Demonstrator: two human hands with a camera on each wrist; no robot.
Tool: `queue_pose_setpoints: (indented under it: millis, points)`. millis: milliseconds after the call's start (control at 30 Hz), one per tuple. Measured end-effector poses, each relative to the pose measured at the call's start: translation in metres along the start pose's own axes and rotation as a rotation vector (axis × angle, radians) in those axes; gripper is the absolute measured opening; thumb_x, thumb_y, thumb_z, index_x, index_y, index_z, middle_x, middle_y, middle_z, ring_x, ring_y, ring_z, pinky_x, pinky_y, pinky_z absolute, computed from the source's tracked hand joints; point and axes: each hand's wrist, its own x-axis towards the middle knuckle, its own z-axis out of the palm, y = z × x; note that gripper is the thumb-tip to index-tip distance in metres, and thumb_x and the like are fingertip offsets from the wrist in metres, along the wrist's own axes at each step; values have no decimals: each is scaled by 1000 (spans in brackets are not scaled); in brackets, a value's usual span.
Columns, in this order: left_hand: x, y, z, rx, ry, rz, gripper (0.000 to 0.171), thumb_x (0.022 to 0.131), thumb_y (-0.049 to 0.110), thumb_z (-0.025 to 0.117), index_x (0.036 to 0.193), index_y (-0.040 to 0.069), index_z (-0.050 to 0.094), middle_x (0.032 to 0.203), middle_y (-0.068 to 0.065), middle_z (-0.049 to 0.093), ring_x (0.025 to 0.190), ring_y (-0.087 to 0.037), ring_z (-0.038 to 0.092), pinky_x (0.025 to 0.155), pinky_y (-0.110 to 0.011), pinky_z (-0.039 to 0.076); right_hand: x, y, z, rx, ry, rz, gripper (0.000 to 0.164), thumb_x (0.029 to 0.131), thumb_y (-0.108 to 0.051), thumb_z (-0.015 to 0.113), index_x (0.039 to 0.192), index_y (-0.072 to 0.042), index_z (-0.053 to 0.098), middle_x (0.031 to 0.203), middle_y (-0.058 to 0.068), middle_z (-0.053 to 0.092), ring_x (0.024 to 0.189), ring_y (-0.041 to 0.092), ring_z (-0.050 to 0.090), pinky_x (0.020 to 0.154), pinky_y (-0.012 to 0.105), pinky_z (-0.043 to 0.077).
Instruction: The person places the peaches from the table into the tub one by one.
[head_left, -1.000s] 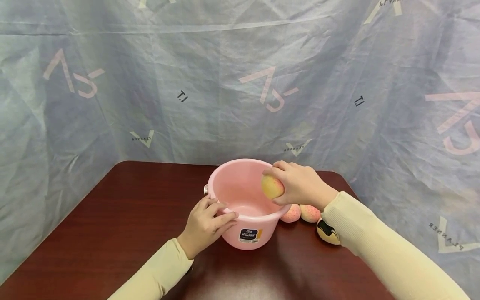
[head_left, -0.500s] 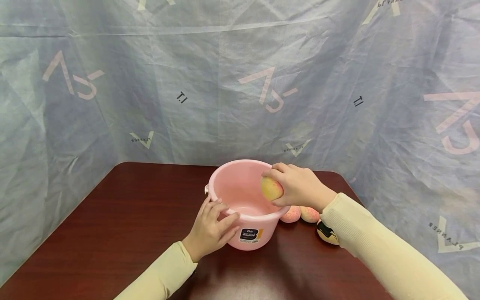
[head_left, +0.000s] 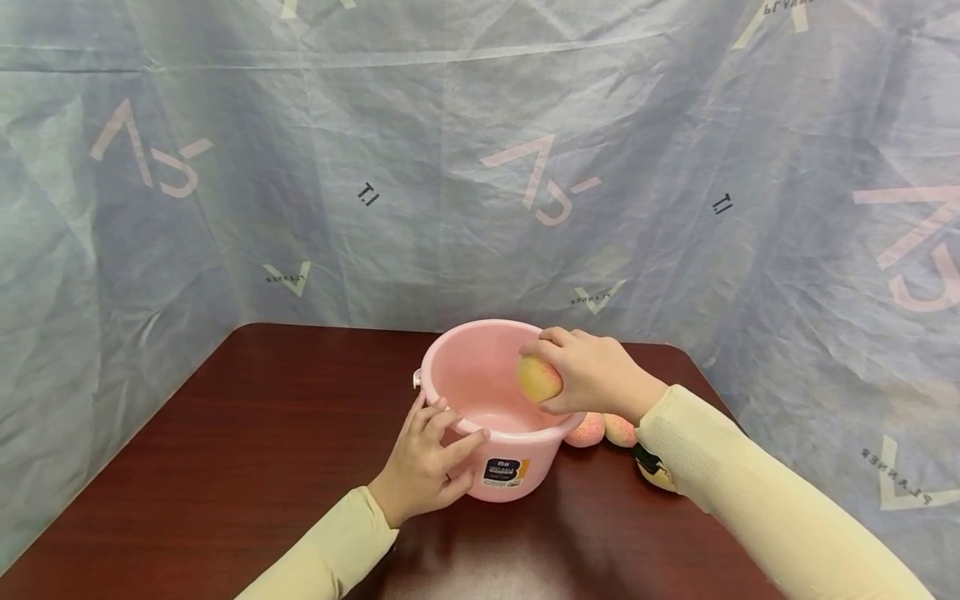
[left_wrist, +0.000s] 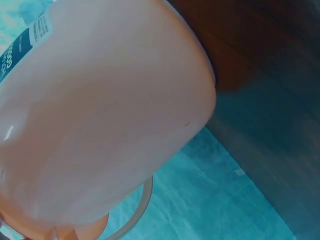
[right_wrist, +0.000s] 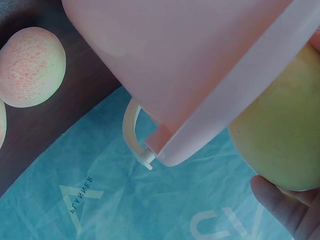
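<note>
A pink plastic bucket [head_left: 498, 412] with a dark label stands upright on the table. My left hand [head_left: 423, 467] grips its near-left rim, fingertips over the edge. In the left wrist view the bucket's wall [left_wrist: 110, 100] fills most of the frame. My right hand [head_left: 592, 371] holds a yellow peach [head_left: 538, 379] with a red blush over the bucket's right side, at rim height. The right wrist view shows this peach [right_wrist: 282, 125] beside the rim, a thumb [right_wrist: 277, 200] pressed on it. Inside the bucket, the visible part of the floor is bare.
Two pink speckled peaches [head_left: 587, 430] lie right of the bucket, partly hidden. A round cream-yellow thing with a black patch [head_left: 654, 468] sits beside my right sleeve. The bucket's pale handle [right_wrist: 131, 127] hangs outside it. A grey printed cloth [head_left: 450, 208] surrounds the dark red table [head_left: 285, 433].
My left hand has shifted slightly right along the rim, its thumb lower. The right hand with the peach has edged slightly left over the bucket. The bucket has barely moved.
</note>
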Motion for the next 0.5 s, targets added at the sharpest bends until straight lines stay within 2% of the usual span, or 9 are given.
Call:
queue_pose_setpoints:
  millis: [333,500]
  points:
    - [-1,0,0,13,-6,0,28,85,28,49,105,20,66,103,-12,51,98,-33,49,87,-61,39,2,0,7,-8,38,-44,60,58,-32,82,113,-18,64,107,4,62,78,25,62,55,40,51]
    - [1,-1,3,1,28,18,28,86,27,47,105,20,67,102,-12,51,97,-33,49,86,-62,39,3,1,5,13,-7,-9,59,61,-32,82,115,-18,63,110,3,61,80,24,62,57,40,51]
